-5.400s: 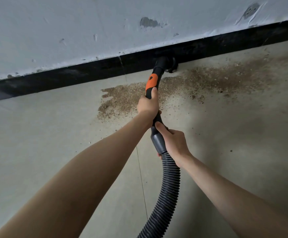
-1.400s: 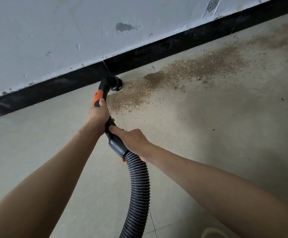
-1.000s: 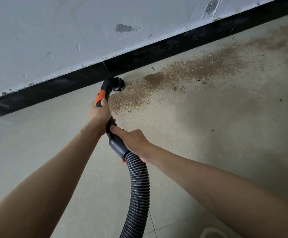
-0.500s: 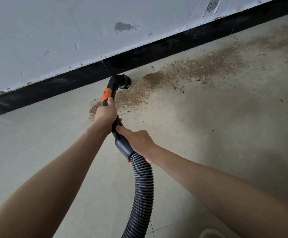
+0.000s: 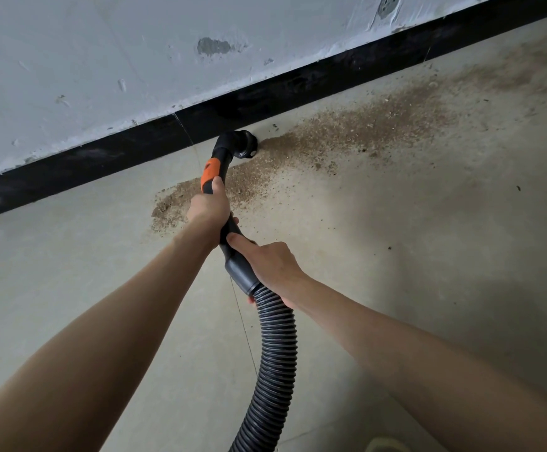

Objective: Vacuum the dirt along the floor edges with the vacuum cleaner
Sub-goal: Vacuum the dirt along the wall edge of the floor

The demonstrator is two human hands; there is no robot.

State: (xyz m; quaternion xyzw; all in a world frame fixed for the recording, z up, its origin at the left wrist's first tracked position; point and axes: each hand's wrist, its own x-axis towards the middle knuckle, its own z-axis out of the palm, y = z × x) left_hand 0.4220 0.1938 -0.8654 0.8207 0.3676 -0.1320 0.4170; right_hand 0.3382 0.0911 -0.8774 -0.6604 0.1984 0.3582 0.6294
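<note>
Trailing up from the bottom edge, the ribbed black hose [image 5: 277, 363] reaches the grey cuff, where the right hand [image 5: 270, 267] wraps round the joint, index finger laid forward along the black handle. Just ahead of that grip, the left hand [image 5: 208, 208] closes round the handle [image 5: 229, 228] below its orange collar [image 5: 209, 172], thumb lying up against the orange. Both hands hold the vacuum wand firmly; neither is free.

Beyond the left hand the wand bends to a small round nozzle [image 5: 241, 146], which sits on the floor touching or just short of the black skirting board [image 5: 298, 89]; the exact contact is hard to tell. Brown sawdust-like dirt [image 5: 347, 132] lies to the right of the nozzle in a long band that follows the skirting away towards the far corner of the view, thinning as it goes. A smaller patch [image 5: 171, 203] lies back from the nozzle, just left of the left-hand grip.

The step in hand looks like the sweep along the wall edge, with most of the dirt not yet taken up. The next move probably calls for sliding the nozzle rightwards along the skirting, keeping its mouth low on the concrete floor [image 5: 396, 256], then drawing back to catch the patch beside the left hand.
</note>
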